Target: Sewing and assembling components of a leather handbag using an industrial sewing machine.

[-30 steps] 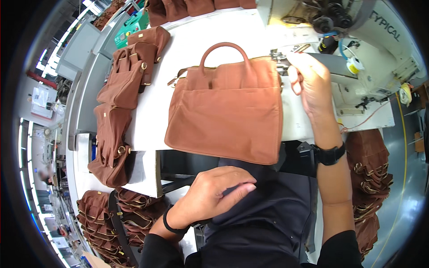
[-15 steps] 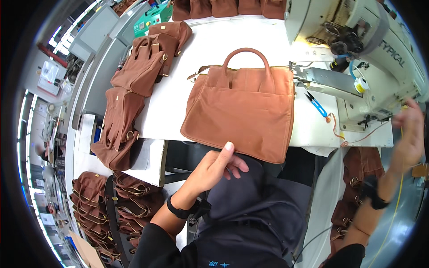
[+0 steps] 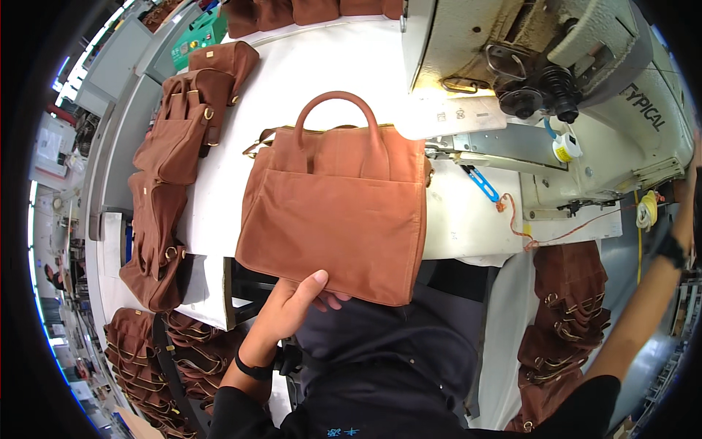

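Observation:
A brown handbag [image 3: 329, 219] with an arched handle and front pocket rests on the white worktable, its right side against the sewing machine's metal arm [image 3: 504, 150]. My left hand [image 3: 300, 300] holds the bag's lower edge, thumb on the front face, fingertips just below. My right hand [image 3: 686, 183] is at the far right rim of the view, beside the machine body [image 3: 621, 146]; its fingers are hidden. Blue thread snips [image 3: 479, 183] lie right of the bag, with orange cord trailing from them.
More brown bags [image 3: 150, 234] line the table's left side, with others [image 3: 311, 11] along the back. Heaped bags [image 3: 131, 351] sit below left and hanging ones [image 3: 563, 278] below right. A green box [image 3: 197, 36] stands back left; a yellow-white cord bundle [image 3: 647, 212] hangs by the machine.
My right hand has moved from the bag's top right corner to the far right by the machine, uncovering the snips. My left hand has risen onto the bag's lower edge.

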Action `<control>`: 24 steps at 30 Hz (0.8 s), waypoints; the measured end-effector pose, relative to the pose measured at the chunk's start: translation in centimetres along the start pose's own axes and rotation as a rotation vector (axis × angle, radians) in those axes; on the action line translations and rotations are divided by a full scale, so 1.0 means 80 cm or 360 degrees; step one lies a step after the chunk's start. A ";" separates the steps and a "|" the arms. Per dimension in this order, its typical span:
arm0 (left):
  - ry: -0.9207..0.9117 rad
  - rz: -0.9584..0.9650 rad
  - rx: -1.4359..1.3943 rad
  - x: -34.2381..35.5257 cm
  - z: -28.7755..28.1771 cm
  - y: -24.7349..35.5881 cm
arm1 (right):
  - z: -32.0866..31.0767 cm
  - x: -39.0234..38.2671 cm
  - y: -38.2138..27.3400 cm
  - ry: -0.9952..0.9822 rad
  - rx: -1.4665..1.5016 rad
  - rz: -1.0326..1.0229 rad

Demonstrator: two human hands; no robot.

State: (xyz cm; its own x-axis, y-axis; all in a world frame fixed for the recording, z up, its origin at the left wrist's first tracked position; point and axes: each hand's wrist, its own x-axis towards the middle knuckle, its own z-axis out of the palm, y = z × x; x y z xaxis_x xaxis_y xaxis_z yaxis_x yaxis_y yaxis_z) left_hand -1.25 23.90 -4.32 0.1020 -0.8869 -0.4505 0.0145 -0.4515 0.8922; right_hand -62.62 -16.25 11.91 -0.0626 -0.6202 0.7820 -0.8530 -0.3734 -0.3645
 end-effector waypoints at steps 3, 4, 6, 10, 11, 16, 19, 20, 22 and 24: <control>-0.0026 0.0039 0.0002 0.001 0.000 -0.003 | 0.035 -0.075 0.042 0.0414 -0.0130 0.0143; -0.0018 0.0035 0.0025 0.001 -0.001 -0.004 | 0.039 -0.093 0.051 0.0397 -0.0460 -0.0051; -0.0042 0.0034 -0.0007 0.000 -0.003 -0.008 | 0.031 -0.101 0.057 0.0521 0.0305 0.0257; -0.0044 0.0012 0.0063 -0.001 -0.005 -0.015 | -0.002 -0.023 0.031 0.0317 0.0554 0.0368; -0.0059 -0.0022 0.0025 -0.001 -0.004 -0.016 | -0.005 0.007 0.023 0.0189 0.0429 0.0375; -0.0052 -0.0012 -0.0035 0.000 0.003 -0.021 | 0.012 0.110 0.002 -0.0376 -0.0023 0.0294; -0.0029 0.0005 -0.0100 -0.001 0.004 -0.021 | 0.023 0.059 0.016 0.0146 0.0006 0.0321; -0.0009 0.0021 -0.0116 -0.001 0.003 -0.021 | 0.028 0.030 0.021 0.0407 0.0063 0.0365; 0.0019 0.0055 -0.0145 -0.002 0.001 -0.019 | 0.039 -0.020 0.026 0.0515 0.0450 0.0472; 0.0058 0.0086 -0.0151 -0.003 0.000 -0.019 | 0.050 -0.046 0.020 0.0596 0.0647 0.0496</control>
State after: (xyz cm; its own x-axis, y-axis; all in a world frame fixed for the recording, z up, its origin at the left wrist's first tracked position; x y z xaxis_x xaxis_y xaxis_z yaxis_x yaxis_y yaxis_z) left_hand -1.30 24.76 -5.57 0.1411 -0.9048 -0.4018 0.1021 -0.3904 0.9150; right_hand -61.66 -17.30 6.42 -0.5159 -0.4861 0.7054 -0.5054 -0.4922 -0.7088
